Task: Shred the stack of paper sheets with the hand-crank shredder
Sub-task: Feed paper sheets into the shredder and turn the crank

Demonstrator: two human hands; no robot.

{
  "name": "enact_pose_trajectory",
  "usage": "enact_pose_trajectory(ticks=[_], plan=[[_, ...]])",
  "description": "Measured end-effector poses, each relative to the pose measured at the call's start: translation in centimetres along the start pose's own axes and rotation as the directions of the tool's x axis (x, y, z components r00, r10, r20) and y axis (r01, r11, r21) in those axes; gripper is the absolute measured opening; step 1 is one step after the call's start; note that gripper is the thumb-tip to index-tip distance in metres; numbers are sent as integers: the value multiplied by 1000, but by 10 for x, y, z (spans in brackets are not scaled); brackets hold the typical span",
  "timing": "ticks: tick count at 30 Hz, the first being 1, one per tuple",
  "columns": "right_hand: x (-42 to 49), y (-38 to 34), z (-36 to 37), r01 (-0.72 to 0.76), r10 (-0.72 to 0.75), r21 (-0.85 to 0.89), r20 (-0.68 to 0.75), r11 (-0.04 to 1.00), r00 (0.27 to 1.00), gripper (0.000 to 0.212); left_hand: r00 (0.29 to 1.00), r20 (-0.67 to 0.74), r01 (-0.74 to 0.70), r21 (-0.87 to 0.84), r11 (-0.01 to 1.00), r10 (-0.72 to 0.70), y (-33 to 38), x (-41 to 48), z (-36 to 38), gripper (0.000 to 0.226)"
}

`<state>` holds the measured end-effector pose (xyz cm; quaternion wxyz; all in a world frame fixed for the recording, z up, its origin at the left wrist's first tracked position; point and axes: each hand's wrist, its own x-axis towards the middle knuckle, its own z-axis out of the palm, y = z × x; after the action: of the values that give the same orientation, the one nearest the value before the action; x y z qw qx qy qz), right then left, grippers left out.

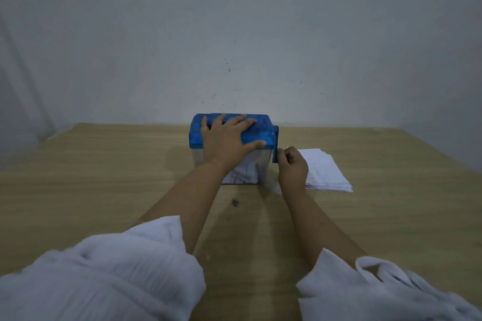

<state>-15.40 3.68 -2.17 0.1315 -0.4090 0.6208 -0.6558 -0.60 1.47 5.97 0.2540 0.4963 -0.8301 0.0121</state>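
Fingers of the left hand are spread flat across the top of the shredder, pressing down. Those of the right hand are curled and pinch the lower end of the crank; we cannot see the knob inside the grip.

We record the items by size:

The bench, light wood, carries everything.

The shredder stands near the far edge of the bench, against the wall. It has a blue plastic top over a clear bin. We judge it light and liable to slide or tip when cranked, so the flat palm on the lid is the correct restraint.

The stack of paper sheets lies flat on the bench just beside the shredder, on its right, behind the right hand. The edges are fanned and uneven. We judge the sheets thin, limp and easily creased. They are best lifted singly by an edge and fed in squarely, since a thick bundle would likely jam so small a cutter.

The crank, blue, hangs downward on the shredder's right side. It is stiff plastic, to be taken at its free end and turned evenly without forcing.

Shreds, white, lie in the bin. We judge the work under way and well short of done, since the stack looks substantial.
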Motion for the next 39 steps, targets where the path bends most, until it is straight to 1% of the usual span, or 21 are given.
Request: enact_pose_trajectory(ticks=[3, 7, 10, 13, 16, 19, 22, 24, 26, 29, 30, 31, 33, 35, 39], plan=[[-15, -9, -5, 44, -40, 78, -61, 996, 997, 33, 1000, 14, 12, -7, 1000, -12, 2, -1, -1, 64], [-10, -47, -11, 178, -147, 192, -164, 965, 975, 33, 1000, 8, 13, 16, 1000, -13, 2, 0, -1, 64], [6, -74, -13, 248, -220, 220, -145, 943, 965, 28, 1000, -3, 2, 19, 1000, -2, 2, -1, 1, 64], [26, -79, -10, 259, -234, 224, -132, 939, 963, 29, 1000, -16, -8, 43, 999, 9, 2, -1, 2, 64], [56, -85, -2, 252, -237, 180, -104, 951, 966, 38, 999, -37, -22, 62, 998, 24, 1, 0, 2, 64], [82, -88, 4, 265, -263, 54, -37, 963, 964, 46, 998, -52, -34, 69, 997, 37, 0, 0, 4, 64], [98, -81, 10, 279, -277, -61, 26, 959, 960, 45, 997, -62, -36, 79, 996, 41, -1, 1, 6, 64], [102, -77, 13, 235, -228, -131, 64, 963, 972, 44, 997, -69, -40, 79, 996, 46, -2, 1, 6, 64], [104, -71, 14, 189, -160, -240, 136, 952, 978, 46, 996, -71, -41, 75, 996, 47, -1, 1, 7, 64], [93, -53, 11, 141, 9, -498, 287, 856, 958, 46, 997, -69, -40, 94, 995, 47, -2, 1, 6, 65], [86, -43, 11, 113, 73, -559, 299, 821, 951, 44, 997, -68, -38, 97, 995, 45, -2, 1, 6, 65], [77, -34, 10, 68, 135, -584, 297, 809, 945, 42, 997, -66, -35, 98, 995, 42, -3, 1, 6, 65], [59, -16, 7, -27, 196, -501, 288, 865, 937, 41, 996, -72, -38, 96, 995, 45, -2, 2, 7, 65], [44, -7, 2, -73, 192, -411, 256, 909, 947, 42, 996, -74, -46, 111, 993, 54, -1, 1, 9, 66], [29, -10, -3, 13, 120, -431, 281, 902, 952, 50, 991, -122, -38, 157, 987, 57, -3, -2, 16, 65]])
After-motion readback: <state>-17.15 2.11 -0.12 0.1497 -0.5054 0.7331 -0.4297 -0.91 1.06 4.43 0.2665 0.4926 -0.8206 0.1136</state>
